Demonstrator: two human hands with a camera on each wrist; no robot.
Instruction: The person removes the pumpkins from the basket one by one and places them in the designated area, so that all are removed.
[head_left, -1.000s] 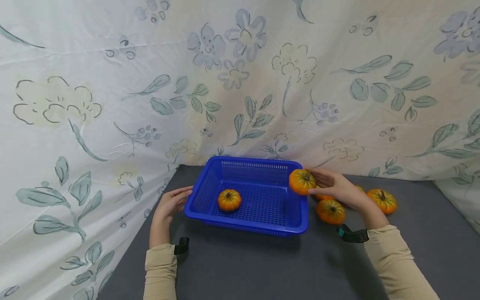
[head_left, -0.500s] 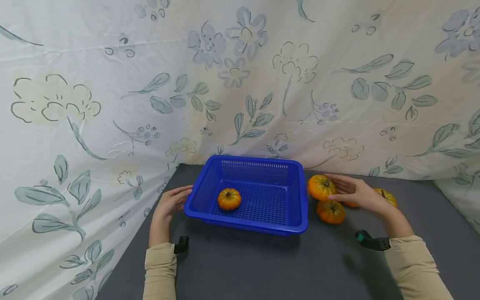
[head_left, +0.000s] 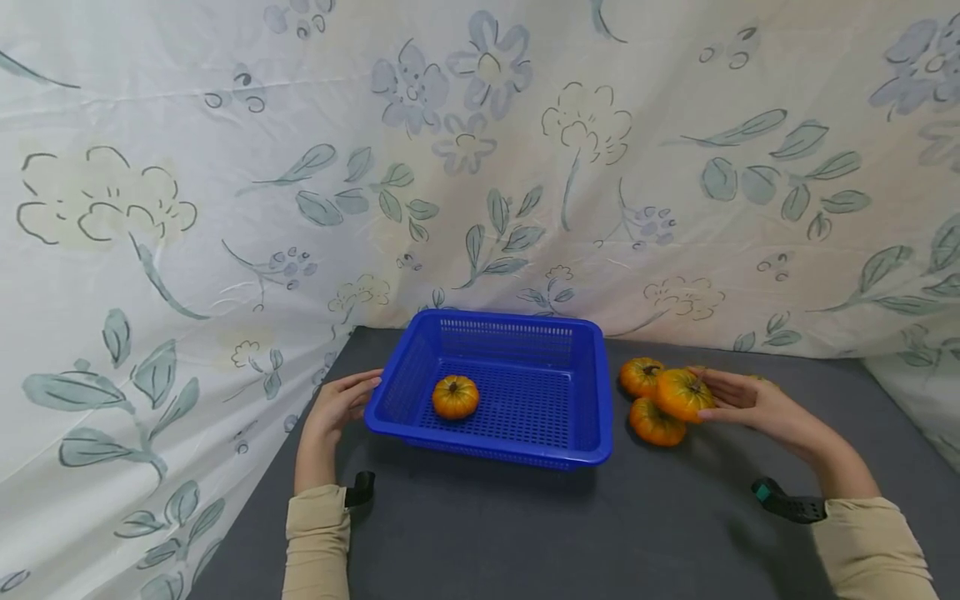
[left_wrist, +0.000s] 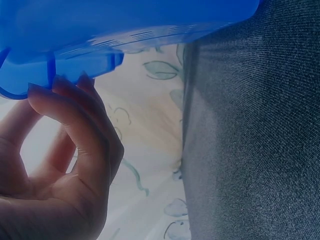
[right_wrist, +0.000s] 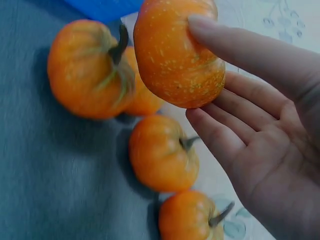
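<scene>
A blue plastic basket (head_left: 480,442) stands mid-table in the head view, with one small orange pumpkin (head_left: 455,397) inside on its left. My left hand (head_left: 337,404) grips the basket's left rim; the left wrist view has its curled fingertips (left_wrist: 42,97) up against the blue lip. To the right of the basket, my right hand (head_left: 757,410) holds another pumpkin (head_left: 681,395) between thumb and fingers. The right wrist view shows this pumpkin (right_wrist: 175,55) raised, thumb on its near side, partly cut off by the frame.
Two pumpkins, one at the back (head_left: 637,375) and one in front (head_left: 655,425), lie right of the basket. Several pumpkins (right_wrist: 162,155) sit on the dark table (head_left: 480,533) in the right wrist view. A floral cloth (head_left: 480,208) hangs behind and on the left.
My right hand has moved the held pumpkin from over the basket's right rim away to the right, uncovering a pumpkin near the rim. The left hand stays at the basket.
</scene>
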